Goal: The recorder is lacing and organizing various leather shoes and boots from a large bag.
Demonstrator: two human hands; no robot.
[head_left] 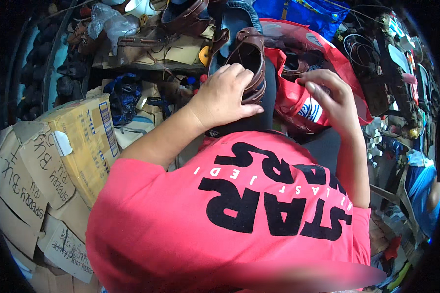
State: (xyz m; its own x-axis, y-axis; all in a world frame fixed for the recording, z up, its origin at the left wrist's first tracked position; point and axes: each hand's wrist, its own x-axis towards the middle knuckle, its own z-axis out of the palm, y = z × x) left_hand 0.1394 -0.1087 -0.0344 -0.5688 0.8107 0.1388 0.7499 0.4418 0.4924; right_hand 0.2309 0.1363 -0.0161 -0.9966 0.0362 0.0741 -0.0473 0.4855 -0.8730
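A brown leather shoe (257,43) rests on my lap, its opening facing up. My left hand (225,90) is closed over its side, the thumb stretched along the lower end. My right hand (331,96) is beside a red plastic bag (289,100), fingers curled and thumb near the index finger. Whatever lies between those fingertips is too small to tell. Another brown shoe (294,64) shows partly inside the bag. Just beyond the held shoe is a dark, glossy shoe-shaped piece (239,19).
At the left stand a taped cardboard box (83,141) and flattened cardboard pieces (22,180) with handwriting. A low bench (127,61) ahead carries leather shoe parts. A blue bag (303,14) lies at the far side. Tools and cables (362,49) crowd the right.
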